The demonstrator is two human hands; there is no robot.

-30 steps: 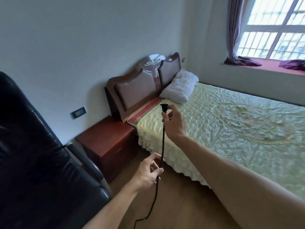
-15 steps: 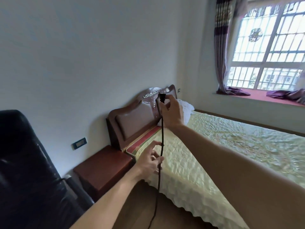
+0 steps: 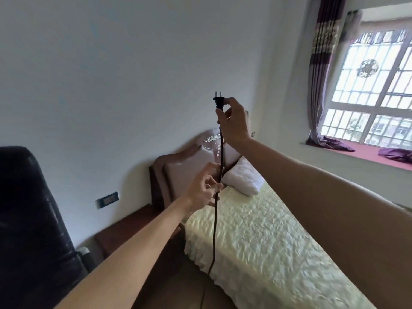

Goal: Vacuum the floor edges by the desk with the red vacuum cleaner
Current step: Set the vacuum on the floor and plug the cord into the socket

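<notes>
The right hand (image 3: 234, 124), arm stretched up and forward, pinches a black two-pin plug (image 3: 218, 101) prongs-up between thumb and fingertips; below it the left hand (image 3: 204, 189) curls its fingers round the thin black power cord (image 3: 214, 219), which hangs straight down — leaving the view at the bottom edge. Behind are a white wall (image 3: 111, 85) with a dark wall socket (image 3: 107, 199), a brown padded headboard (image 3: 182, 175), a cream quilted bed (image 3: 256, 237) and a barred window (image 3: 374, 85).

Plug (image 3: 219, 102): matt black plastic, two bare metal prongs. Cord (image 3: 215, 219): dark, matt, finely textured. Headboard (image 3: 185, 172): glossy brown padding, leather-like. Bedspread (image 3: 256, 241): quilted cloth, pale, slight sheen. Pillow (image 3: 244, 177): white crinkled cloth. Chair (image 3: 29, 219), near left: black, shiny, leather-like.
</notes>
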